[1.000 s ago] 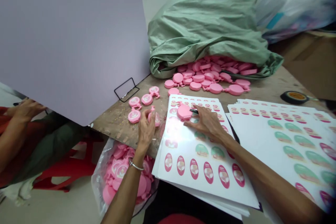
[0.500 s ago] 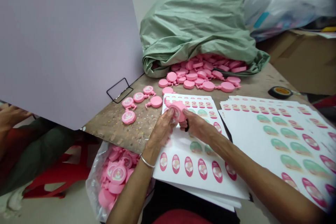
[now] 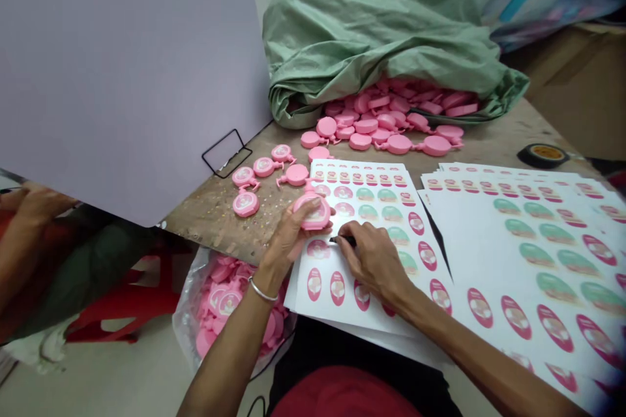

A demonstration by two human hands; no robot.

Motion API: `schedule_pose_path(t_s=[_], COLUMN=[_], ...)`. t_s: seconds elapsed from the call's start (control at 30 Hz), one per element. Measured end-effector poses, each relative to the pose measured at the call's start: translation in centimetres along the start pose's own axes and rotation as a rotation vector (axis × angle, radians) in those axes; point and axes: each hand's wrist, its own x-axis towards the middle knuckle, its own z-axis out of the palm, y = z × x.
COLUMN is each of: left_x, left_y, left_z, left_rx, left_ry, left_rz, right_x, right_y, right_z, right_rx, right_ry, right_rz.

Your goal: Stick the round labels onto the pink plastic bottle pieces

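Note:
My left hand point(image 3: 285, 238) grips a round pink plastic case point(image 3: 313, 214) with a narrow stem, holding it face up above the left part of a sticker sheet point(image 3: 327, 308). A pale label is on its face, partly covered by my thumb. Pinched in my right hand point(image 3: 375, 259) is a small black pointed tool point(image 3: 349, 240), its exact kind unclear. The tool's tip is at the sheet, beside a pink round sticker point(image 3: 318, 248). Green, pink and oval stickers run in rows over the sheet.
Several labelled pink cases point(image 3: 245, 203) lie left of the sheet. Behind it, more spill from a green cloth bag point(image 3: 391, 19). A plastic-lined bin point(image 3: 183, 309) of cases stands below the table edge. Further sheets point(image 3: 469, 241), a tape roll point(image 3: 544, 155) and a grey panel point(image 3: 122, 78) flank the area. Another person's hand point(image 3: 44, 202) shows left.
My hands have come apart. The right one has moved down to the sheet with the black tool, while the left keeps the pink case, now face up. The view has shifted slightly.

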Motion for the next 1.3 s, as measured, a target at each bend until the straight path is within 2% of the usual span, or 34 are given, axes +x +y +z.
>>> schedule_pose_path(t_s=[0.13, 0.33, 0.6, 0.73, 0.8, 0.87, 0.97, 1.07, 1.17, 1.3], left_x=[1.2, 2.2, 2.3, 2.3, 2.4, 2.4, 2.0, 0.9, -0.5, -1.6], left_y=[-1.9, -2.7, -3.0, -2.9, -2.7, -2.6, -2.3, -2.0, -1.6, -1.6], left_z=[0.6, -0.2, -0.2, -0.4, -0.5, -0.5, -0.2, 0.7, 1.8, 2.7], left_rx=[-0.016, -0.026, -0.003, 0.0, -0.018, -0.052, -0.078, -0.092, -0.113, -0.094], left_ry=[-0.033, -0.051, -0.057, -0.07, -0.074, -0.078, -0.086, -0.047, 0.004, 0.009], left_rz=[-0.026, 0.007, 0.021, 0.023, 0.007, -0.003, 0.012, 0.027, -0.051, -0.103], right_x=[-0.7, -0.8, -0.4, -0.6, -1.0, -1.3, -1.0, 0.0, 0.9, 1.1], right_y=[0.1, 0.1, 0.3, -0.1, -0.6, -1.1, -1.2, -0.6, -0.1, -0.6], right_z=[1.6, 2.0, 1.9, 2.2, 1.8, 0.7, -1.6, -3.8, -5.0, -5.2], right_rx=[-0.155, -0.234, -0.154, -0.114, -0.042, 0.085, 0.317, 0.441, 0.475, 0.486], right_ry=[0.055, 0.062, 0.039, 0.139, 0.212, 0.263, 0.283, 0.252, 0.231, 0.207], right_rz=[-0.05, -0.097, -0.101, -0.156, -0.25, -0.271, -0.09, 0.06, 0.081, 0.054])
